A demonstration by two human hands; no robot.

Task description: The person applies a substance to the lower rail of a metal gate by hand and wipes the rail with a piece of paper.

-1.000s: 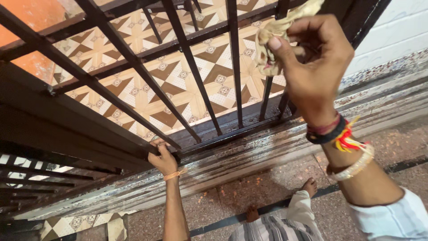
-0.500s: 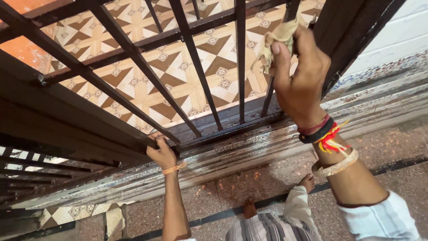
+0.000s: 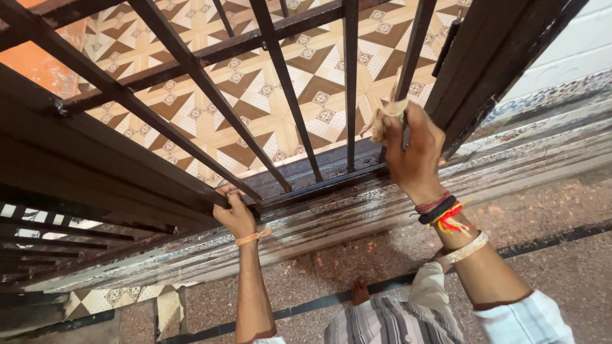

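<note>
A dark brown metal gate (image 3: 280, 70) with upright bars stands in front of me, seen from above. My right hand (image 3: 411, 150) grips a crumpled beige cloth (image 3: 386, 114) and presses it around one bar (image 3: 414, 38) low down, close to the bottom rail (image 3: 319, 178). My left hand (image 3: 234, 213) clasps the lower edge of the gate's frame at the left, fingers curled over it. Thread bands and a pale bangle circle my right wrist, and an orange thread my left.
Beyond the bars lies a patterned brown and cream tile floor (image 3: 255, 95). Below the gate runs a worn, streaked stone threshold (image 3: 357, 216), then speckled flooring (image 3: 561, 255) with a dark strip. My bare feet (image 3: 360, 292) show beneath me. A white wall (image 3: 574, 51) rises at the right.
My right hand has slid the cloth down the bar from near its top to close above the bottom rail. The left hand keeps its hold on the frame.
</note>
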